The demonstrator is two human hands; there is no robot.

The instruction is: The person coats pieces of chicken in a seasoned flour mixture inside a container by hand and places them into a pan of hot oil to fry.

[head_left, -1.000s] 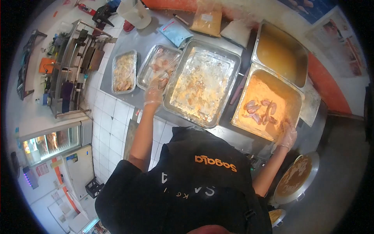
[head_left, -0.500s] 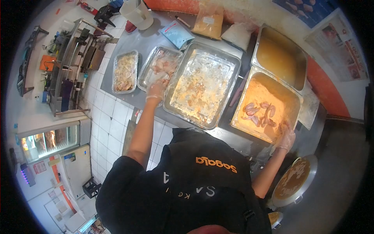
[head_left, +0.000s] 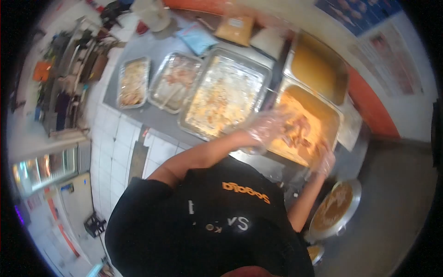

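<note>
My left hand point(head_left: 270, 125), in a clear plastic glove, reaches over the left side of a deep metal tray point(head_left: 339, 121) of orange powder. Motion blurs its fingers, and anything in them cannot be made out. Beside them, raw meat pieces point(head_left: 301, 131) lie on the powder. At the tray's lower right corner, my gloved right hand point(head_left: 326, 159) grips the rim. Left of this tray is a large shallow metal tray point(head_left: 183, 121) with powdery residue. Farther left stand a foil tray of meat point(head_left: 177, 76) and a smaller foil tray point(head_left: 134, 83) with pale pieces.
Behind the powder tray is a metal pan of yellowish liquid point(head_left: 318, 64). Bags of powder point(head_left: 235, 30), a blue packet point(head_left: 196, 38) and a white jug point(head_left: 152, 15) stand along the back. Two pans with brown contents, one large point(head_left: 334, 210), are at the lower right.
My left hand has left the foil tray of meat and moved right, over the powder tray. My right hand stays at that tray's corner. The whole view has shifted slightly.
</note>
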